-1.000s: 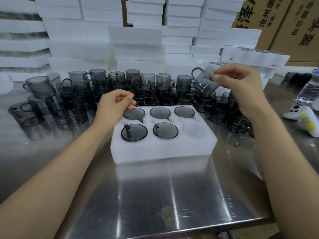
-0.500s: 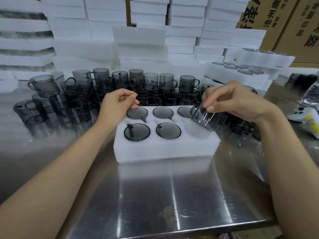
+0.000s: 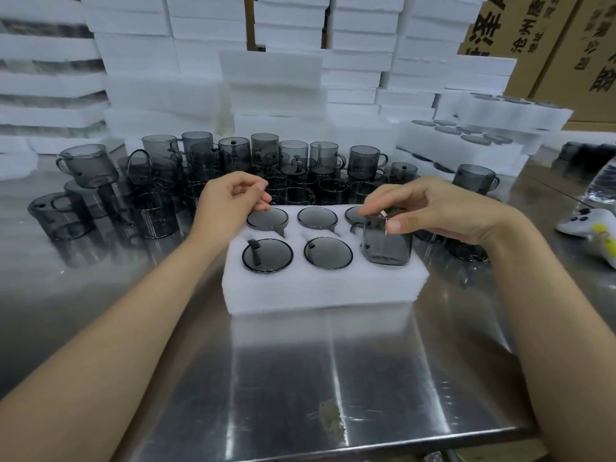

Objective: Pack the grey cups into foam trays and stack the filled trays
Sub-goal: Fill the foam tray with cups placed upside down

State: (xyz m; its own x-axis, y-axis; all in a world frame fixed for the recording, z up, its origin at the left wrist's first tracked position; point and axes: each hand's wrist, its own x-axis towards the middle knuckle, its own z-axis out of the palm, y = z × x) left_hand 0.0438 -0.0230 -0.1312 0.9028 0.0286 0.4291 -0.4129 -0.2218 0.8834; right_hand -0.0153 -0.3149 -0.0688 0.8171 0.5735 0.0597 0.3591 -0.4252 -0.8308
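Gripping a grey cup [image 3: 386, 243] by its top rim between thumb and fingertips, the right hand [image 3: 443, 211] now holds it upright over the near right pocket of the foam tray [image 3: 323, 291]. The cup's lower end is at the mouth of that pocket, and most of its body stands above the foam. A second ago the same hand held this cup raised and tilted beyond the tray's far right corner, over the loose cups [image 3: 293, 158]. Half a second ago the cup leaned at an angle just above the same pocket. Since then it has come down and straightened. The left hand [image 3: 230, 201] has hardly moved. It rests at the tray's far left corner with its fingers loosely curled and nothing in them, just beside the far left seated cup [image 3: 267, 217]. The other five pockets look the same as before, each filled with a cup sunk flush so that only a dark disc shows. The tray lies in the same place on the steel table [image 3: 333, 378]. Beyond its far edge the loose cups stand crowded, and behind them rise stacks of white foam [image 3: 273, 78]. To the tray's far right sit filled trays [image 3: 466, 141], with cardboard boxes [image 3: 550, 35] behind them. A white controller [image 3: 586, 225] lies on the table to the tray's right.
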